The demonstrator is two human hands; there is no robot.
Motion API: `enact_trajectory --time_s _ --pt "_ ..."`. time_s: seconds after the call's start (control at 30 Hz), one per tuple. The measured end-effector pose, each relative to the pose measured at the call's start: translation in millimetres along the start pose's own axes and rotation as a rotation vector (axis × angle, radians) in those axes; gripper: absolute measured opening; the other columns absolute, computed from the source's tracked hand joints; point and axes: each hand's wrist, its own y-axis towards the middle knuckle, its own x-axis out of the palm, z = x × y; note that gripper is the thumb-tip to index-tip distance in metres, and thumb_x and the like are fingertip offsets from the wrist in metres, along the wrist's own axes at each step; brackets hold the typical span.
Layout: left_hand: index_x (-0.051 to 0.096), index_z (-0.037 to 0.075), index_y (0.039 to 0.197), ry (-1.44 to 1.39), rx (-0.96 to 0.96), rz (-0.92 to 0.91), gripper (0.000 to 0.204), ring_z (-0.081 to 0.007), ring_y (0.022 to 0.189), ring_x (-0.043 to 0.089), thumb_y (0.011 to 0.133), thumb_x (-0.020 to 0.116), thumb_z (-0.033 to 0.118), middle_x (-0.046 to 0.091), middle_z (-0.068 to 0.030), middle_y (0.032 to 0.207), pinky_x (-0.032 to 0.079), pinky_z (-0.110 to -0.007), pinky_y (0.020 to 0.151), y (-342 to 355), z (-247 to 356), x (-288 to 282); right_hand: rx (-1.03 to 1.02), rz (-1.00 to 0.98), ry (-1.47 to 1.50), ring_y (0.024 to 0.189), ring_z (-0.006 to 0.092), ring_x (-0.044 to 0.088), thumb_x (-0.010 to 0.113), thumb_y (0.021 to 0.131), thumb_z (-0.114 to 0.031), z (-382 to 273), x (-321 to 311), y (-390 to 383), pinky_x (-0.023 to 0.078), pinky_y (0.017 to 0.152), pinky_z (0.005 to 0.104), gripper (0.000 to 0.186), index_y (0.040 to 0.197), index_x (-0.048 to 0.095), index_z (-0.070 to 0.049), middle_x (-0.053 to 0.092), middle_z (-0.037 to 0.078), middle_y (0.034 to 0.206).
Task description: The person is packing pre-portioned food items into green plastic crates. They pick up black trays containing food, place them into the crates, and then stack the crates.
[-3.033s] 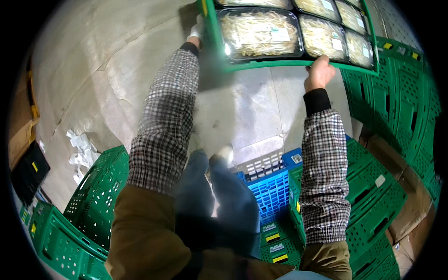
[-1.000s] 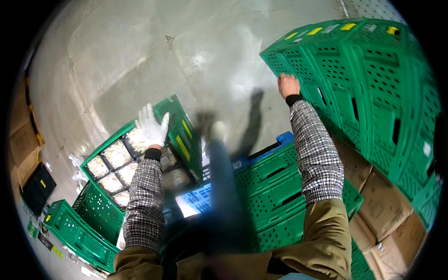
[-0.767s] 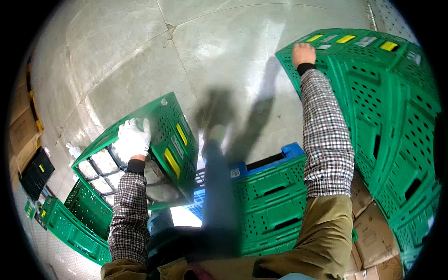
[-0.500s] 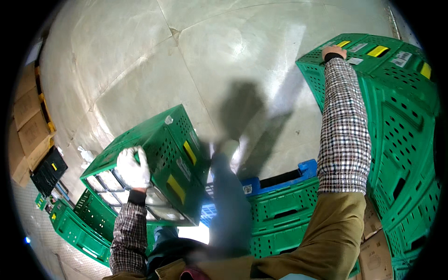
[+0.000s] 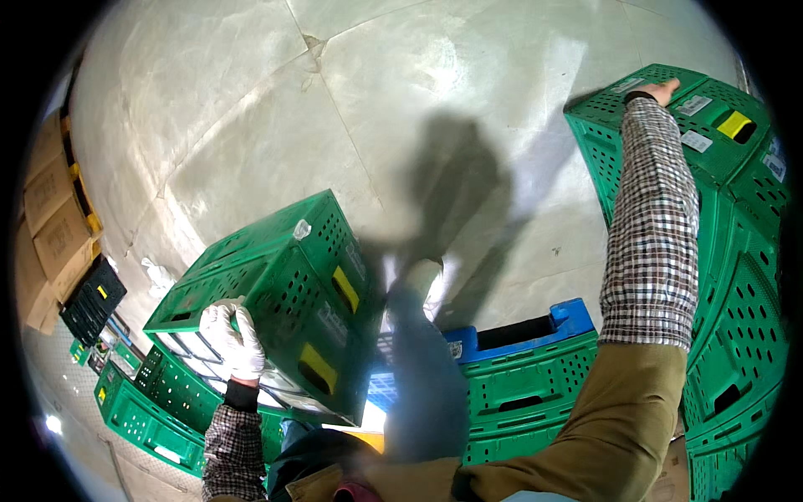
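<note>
My left hand (image 5: 233, 340), in a white glove, grips the edge of a green plastic crate (image 5: 280, 289) at lower left. Its fingers bend over the rim beside the crate's open side, where pale wrapped packs (image 5: 194, 344) show. The crate is tipped on its side, its perforated walls facing up and right; yellow handle pieces mark one wall. Far right, my ungloved right hand (image 5: 659, 91) is closed at the handle opening of a green crate (image 5: 615, 109), its fingers partly hidden in it. A column of green crates (image 5: 744, 335) stands along that side.
A blue crate rim (image 5: 529, 328) tops green crates (image 5: 523, 376) near my legs. An open green crate (image 5: 142, 427) lies lower left. Cardboard boxes (image 5: 54, 201) and a black crate (image 5: 94, 293) stand at far left. Concrete floor (image 5: 351, 109) stretches ahead; my shoe (image 5: 424, 274) is on it.
The right-hand crate and my right hand have shifted rightward in view. The left crate has turned slightly, and my left hand sits a little lower on its rim.
</note>
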Motion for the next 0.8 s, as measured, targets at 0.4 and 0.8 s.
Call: enact_trajectory --time_s 0.4,0.8 --pt "0.057 0.004 0.076 0.053 0.031 0.017 0.014 -0.026 0.069 0.05 0.077 0.05 0.016 0.054 -0.0091 0.072 0.037 -0.036 0.065 8 -3 -8 -0.058 0.22 0.13 0.113 0.0185 0.046 0.034 0.092 -0.029 -9 21 -29 0.038 0.086 0.0375 0.036 0.109 0.061 -0.012 0.053 0.004 0.119" --pt "0.058 0.016 0.081 -0.008 0.125 0.218 0.007 -0.018 0.077 0.051 0.079 0.052 0.018 0.054 0.0006 0.076 0.032 -0.032 0.076 -7 -14 1 -0.339 0.182 -0.132 0.114 0.0171 0.039 0.045 0.09 -0.025 -107 69 -248 0.027 0.091 0.0334 0.028 0.11 0.061 -0.014 0.051 0.002 0.12"
